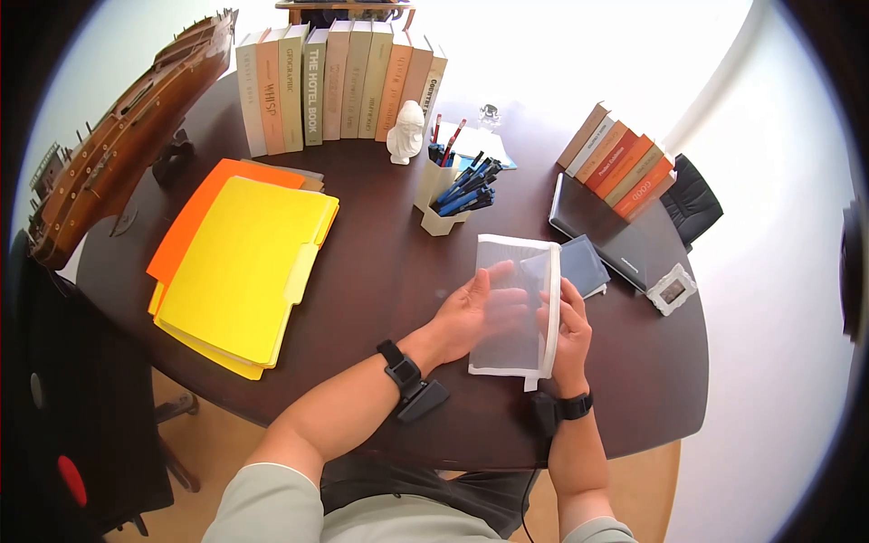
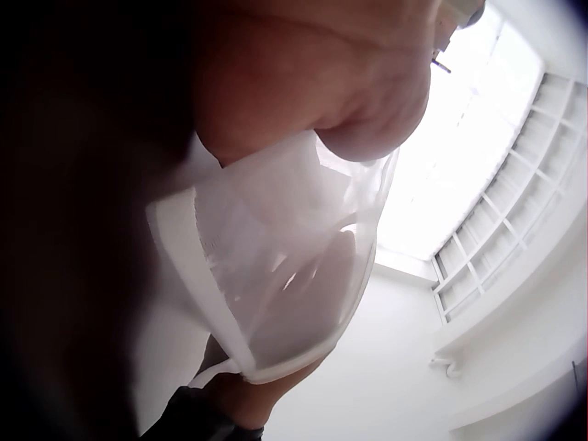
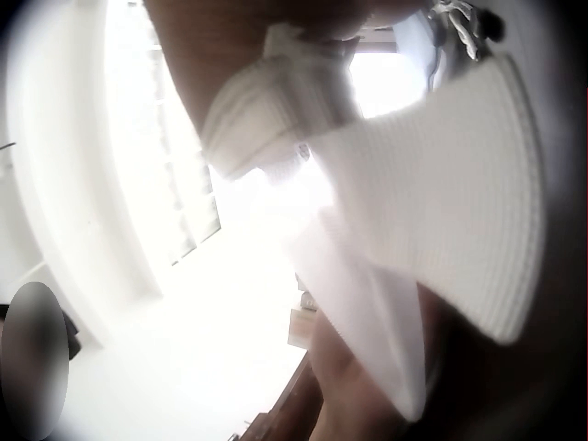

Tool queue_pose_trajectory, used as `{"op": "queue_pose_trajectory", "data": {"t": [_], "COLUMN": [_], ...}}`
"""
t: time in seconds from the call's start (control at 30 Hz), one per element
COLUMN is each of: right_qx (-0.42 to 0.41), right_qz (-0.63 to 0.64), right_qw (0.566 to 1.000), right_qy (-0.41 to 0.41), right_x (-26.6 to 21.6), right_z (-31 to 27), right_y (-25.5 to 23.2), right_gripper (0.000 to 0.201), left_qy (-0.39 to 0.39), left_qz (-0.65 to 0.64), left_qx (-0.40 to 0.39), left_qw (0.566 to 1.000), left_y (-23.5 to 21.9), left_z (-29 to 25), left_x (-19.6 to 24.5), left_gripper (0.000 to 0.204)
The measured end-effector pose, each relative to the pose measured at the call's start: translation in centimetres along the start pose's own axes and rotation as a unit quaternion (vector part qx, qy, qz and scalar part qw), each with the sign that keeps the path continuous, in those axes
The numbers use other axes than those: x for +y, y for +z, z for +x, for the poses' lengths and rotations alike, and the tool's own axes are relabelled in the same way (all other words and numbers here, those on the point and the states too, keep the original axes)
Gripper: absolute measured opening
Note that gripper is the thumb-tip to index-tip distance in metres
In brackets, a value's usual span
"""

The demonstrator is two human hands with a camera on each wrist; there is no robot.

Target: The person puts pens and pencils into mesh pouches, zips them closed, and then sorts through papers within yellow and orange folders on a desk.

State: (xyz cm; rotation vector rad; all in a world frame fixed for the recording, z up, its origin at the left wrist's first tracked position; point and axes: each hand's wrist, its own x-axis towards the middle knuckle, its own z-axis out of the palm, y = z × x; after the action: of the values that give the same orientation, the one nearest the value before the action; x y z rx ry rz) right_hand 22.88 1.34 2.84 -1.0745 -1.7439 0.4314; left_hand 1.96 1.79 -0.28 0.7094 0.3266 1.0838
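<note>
A translucent mesh pouch (image 1: 507, 348) with white edging stands up above the table in the head view. My right hand (image 1: 572, 344) grips its right side, by the zip edge, with fingers curled. On the other side my left hand (image 1: 462, 317) has its fingers fairly straight; they show blurred through the mesh, and whether they are inside or behind it I cannot tell. The left wrist view has my left palm (image 2: 312, 73) against the pouch (image 2: 276, 276). White banded material of the pouch (image 3: 441, 202) fills much of the right wrist view.
Yellow folders (image 1: 249, 262) lie at left over an orange one (image 1: 181, 226), near a wooden model ship (image 1: 136, 136). A pen holder (image 1: 439, 217), white figurine (image 1: 405, 133) and book row (image 1: 335, 86) stand behind. At right are a laptop (image 1: 597, 226), blue notebook (image 1: 584, 264), books (image 1: 620, 163) and frame (image 1: 672, 290).
</note>
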Motion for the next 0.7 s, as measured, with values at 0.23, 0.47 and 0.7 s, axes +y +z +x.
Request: {"op": "queue_pose_trajectory", "data": {"t": [0.23, 0.47, 0.7], "right_qx": [-0.103, -0.353, -0.401], "right_qz": [-0.182, -0.132, -0.186], "right_qw": [0.969, 0.918, 0.869], "right_qy": [-0.131, -0.124, -0.224], "right_x": [-5.0, -9.9, -9.8], "right_z": [2.6, 7.1, 9.7], "right_y": [-0.7, 1.5, 3.2], "right_gripper": [0.035, 0.059, 0.057], "left_qy": [0.003, 0.014, -0.002], "left_qz": [-0.021, -0.099, -0.179], "left_qx": [-0.012, -0.031, 0.0], "left_qw": [1.0, 0.995, 0.984], "left_y": [-0.8, -1.3, -1.0], "left_z": [0.5, 1.2, 0.8], "left_x": [0.3, 0.3, 1.9], "left_gripper": [0.079, 0.088, 0.088]}}
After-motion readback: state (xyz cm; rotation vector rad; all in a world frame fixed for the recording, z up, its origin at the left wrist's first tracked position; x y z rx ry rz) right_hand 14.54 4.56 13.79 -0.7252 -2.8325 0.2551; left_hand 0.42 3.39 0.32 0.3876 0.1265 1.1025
